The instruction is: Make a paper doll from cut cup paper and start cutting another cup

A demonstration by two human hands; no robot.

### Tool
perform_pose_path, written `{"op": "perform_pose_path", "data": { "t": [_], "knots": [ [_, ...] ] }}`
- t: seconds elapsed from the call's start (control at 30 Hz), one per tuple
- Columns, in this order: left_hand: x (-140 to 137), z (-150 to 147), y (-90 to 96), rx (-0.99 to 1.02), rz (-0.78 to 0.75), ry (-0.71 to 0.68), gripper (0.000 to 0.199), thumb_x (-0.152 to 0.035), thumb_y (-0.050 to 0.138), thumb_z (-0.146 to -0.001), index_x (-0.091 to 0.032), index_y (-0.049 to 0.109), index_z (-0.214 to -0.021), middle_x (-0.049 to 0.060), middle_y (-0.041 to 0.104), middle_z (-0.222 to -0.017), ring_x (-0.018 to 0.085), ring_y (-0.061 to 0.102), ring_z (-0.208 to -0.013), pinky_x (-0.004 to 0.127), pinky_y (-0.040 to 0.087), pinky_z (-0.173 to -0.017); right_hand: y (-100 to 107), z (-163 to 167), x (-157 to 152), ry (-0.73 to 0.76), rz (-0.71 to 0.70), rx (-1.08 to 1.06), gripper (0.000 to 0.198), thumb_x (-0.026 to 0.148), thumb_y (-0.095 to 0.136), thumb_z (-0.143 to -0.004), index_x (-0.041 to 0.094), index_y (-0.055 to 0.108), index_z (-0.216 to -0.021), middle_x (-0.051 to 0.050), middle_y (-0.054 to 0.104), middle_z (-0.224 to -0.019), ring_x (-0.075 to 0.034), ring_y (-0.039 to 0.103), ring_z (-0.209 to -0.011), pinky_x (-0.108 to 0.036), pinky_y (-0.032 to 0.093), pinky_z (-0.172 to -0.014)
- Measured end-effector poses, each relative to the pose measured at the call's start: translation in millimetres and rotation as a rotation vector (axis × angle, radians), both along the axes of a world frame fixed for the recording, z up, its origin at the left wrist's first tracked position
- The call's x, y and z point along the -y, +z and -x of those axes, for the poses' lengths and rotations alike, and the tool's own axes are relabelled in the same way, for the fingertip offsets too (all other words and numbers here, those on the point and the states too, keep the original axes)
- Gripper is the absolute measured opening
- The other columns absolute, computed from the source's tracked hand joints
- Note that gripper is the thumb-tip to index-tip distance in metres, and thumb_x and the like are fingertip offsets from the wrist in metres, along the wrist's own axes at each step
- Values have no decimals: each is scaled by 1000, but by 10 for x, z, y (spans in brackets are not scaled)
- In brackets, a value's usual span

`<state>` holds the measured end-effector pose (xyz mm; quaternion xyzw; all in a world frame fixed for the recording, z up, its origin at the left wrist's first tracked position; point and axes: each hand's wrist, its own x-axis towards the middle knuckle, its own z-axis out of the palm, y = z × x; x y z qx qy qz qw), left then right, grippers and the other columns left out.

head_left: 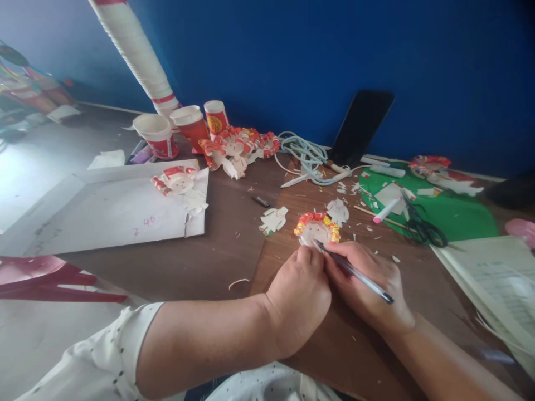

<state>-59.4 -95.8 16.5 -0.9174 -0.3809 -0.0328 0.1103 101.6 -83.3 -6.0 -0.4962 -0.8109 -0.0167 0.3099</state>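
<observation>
My right hand [371,284] is closed around a pen [363,275], its tip on a paper doll [316,227] with a round face and a curled red and yellow rim. The fingers of my left hand [301,298] are closed at the doll's lower edge, holding it; the part under the fingers is hidden. Just behind the doll lies a white paper cutout shaped like a dress [337,212]. Another such cutout [273,220] lies to the left, with a small black pen cap [261,201] behind it.
Paper cups [155,136] and more paper dolls [238,147] stand at the back. A white sheet [108,209] lies left. At right are scissors [424,228], a pink-tipped marker [388,210], a green sheet [463,214] and a notebook [493,284]. A phone [363,125] leans against the wall beside a coiled cable [307,156].
</observation>
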Motion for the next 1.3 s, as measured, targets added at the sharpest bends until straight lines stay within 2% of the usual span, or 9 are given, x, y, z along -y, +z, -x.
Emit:
{"op": "perform_pose_path", "data": {
  "t": [0.43,0.87,1.3],
  "knots": [
    [-4,5,4,12,-15,7,26,-19,51,-84,-12,72,-98,11,62,-92,22,51,-86,31,41,-74,-11,-1,-13,-7,11,3,14,26,60,-88,20,63,-100,-5,72,-89,-17,69,-77,-24,49,-69],
    [-9,0,20,-60,94,-22,30,-17,45,-87,-12,71,-101,12,61,-95,22,51,-91,33,42,-80,-18,-12,-20,-2,7,2,14,28,58,-89,21,62,-101,-6,73,-89,-18,70,-77,-26,51,-68],
    [-16,10,22,-45,83,-42,29,-17,47,-86,-12,72,-99,12,62,-94,23,52,-91,33,42,-80,-6,-5,-14,-22,12,13,14,29,58,-89,21,63,-100,-6,72,-87,-19,70,-76,-26,50,-67]
  ]
}}
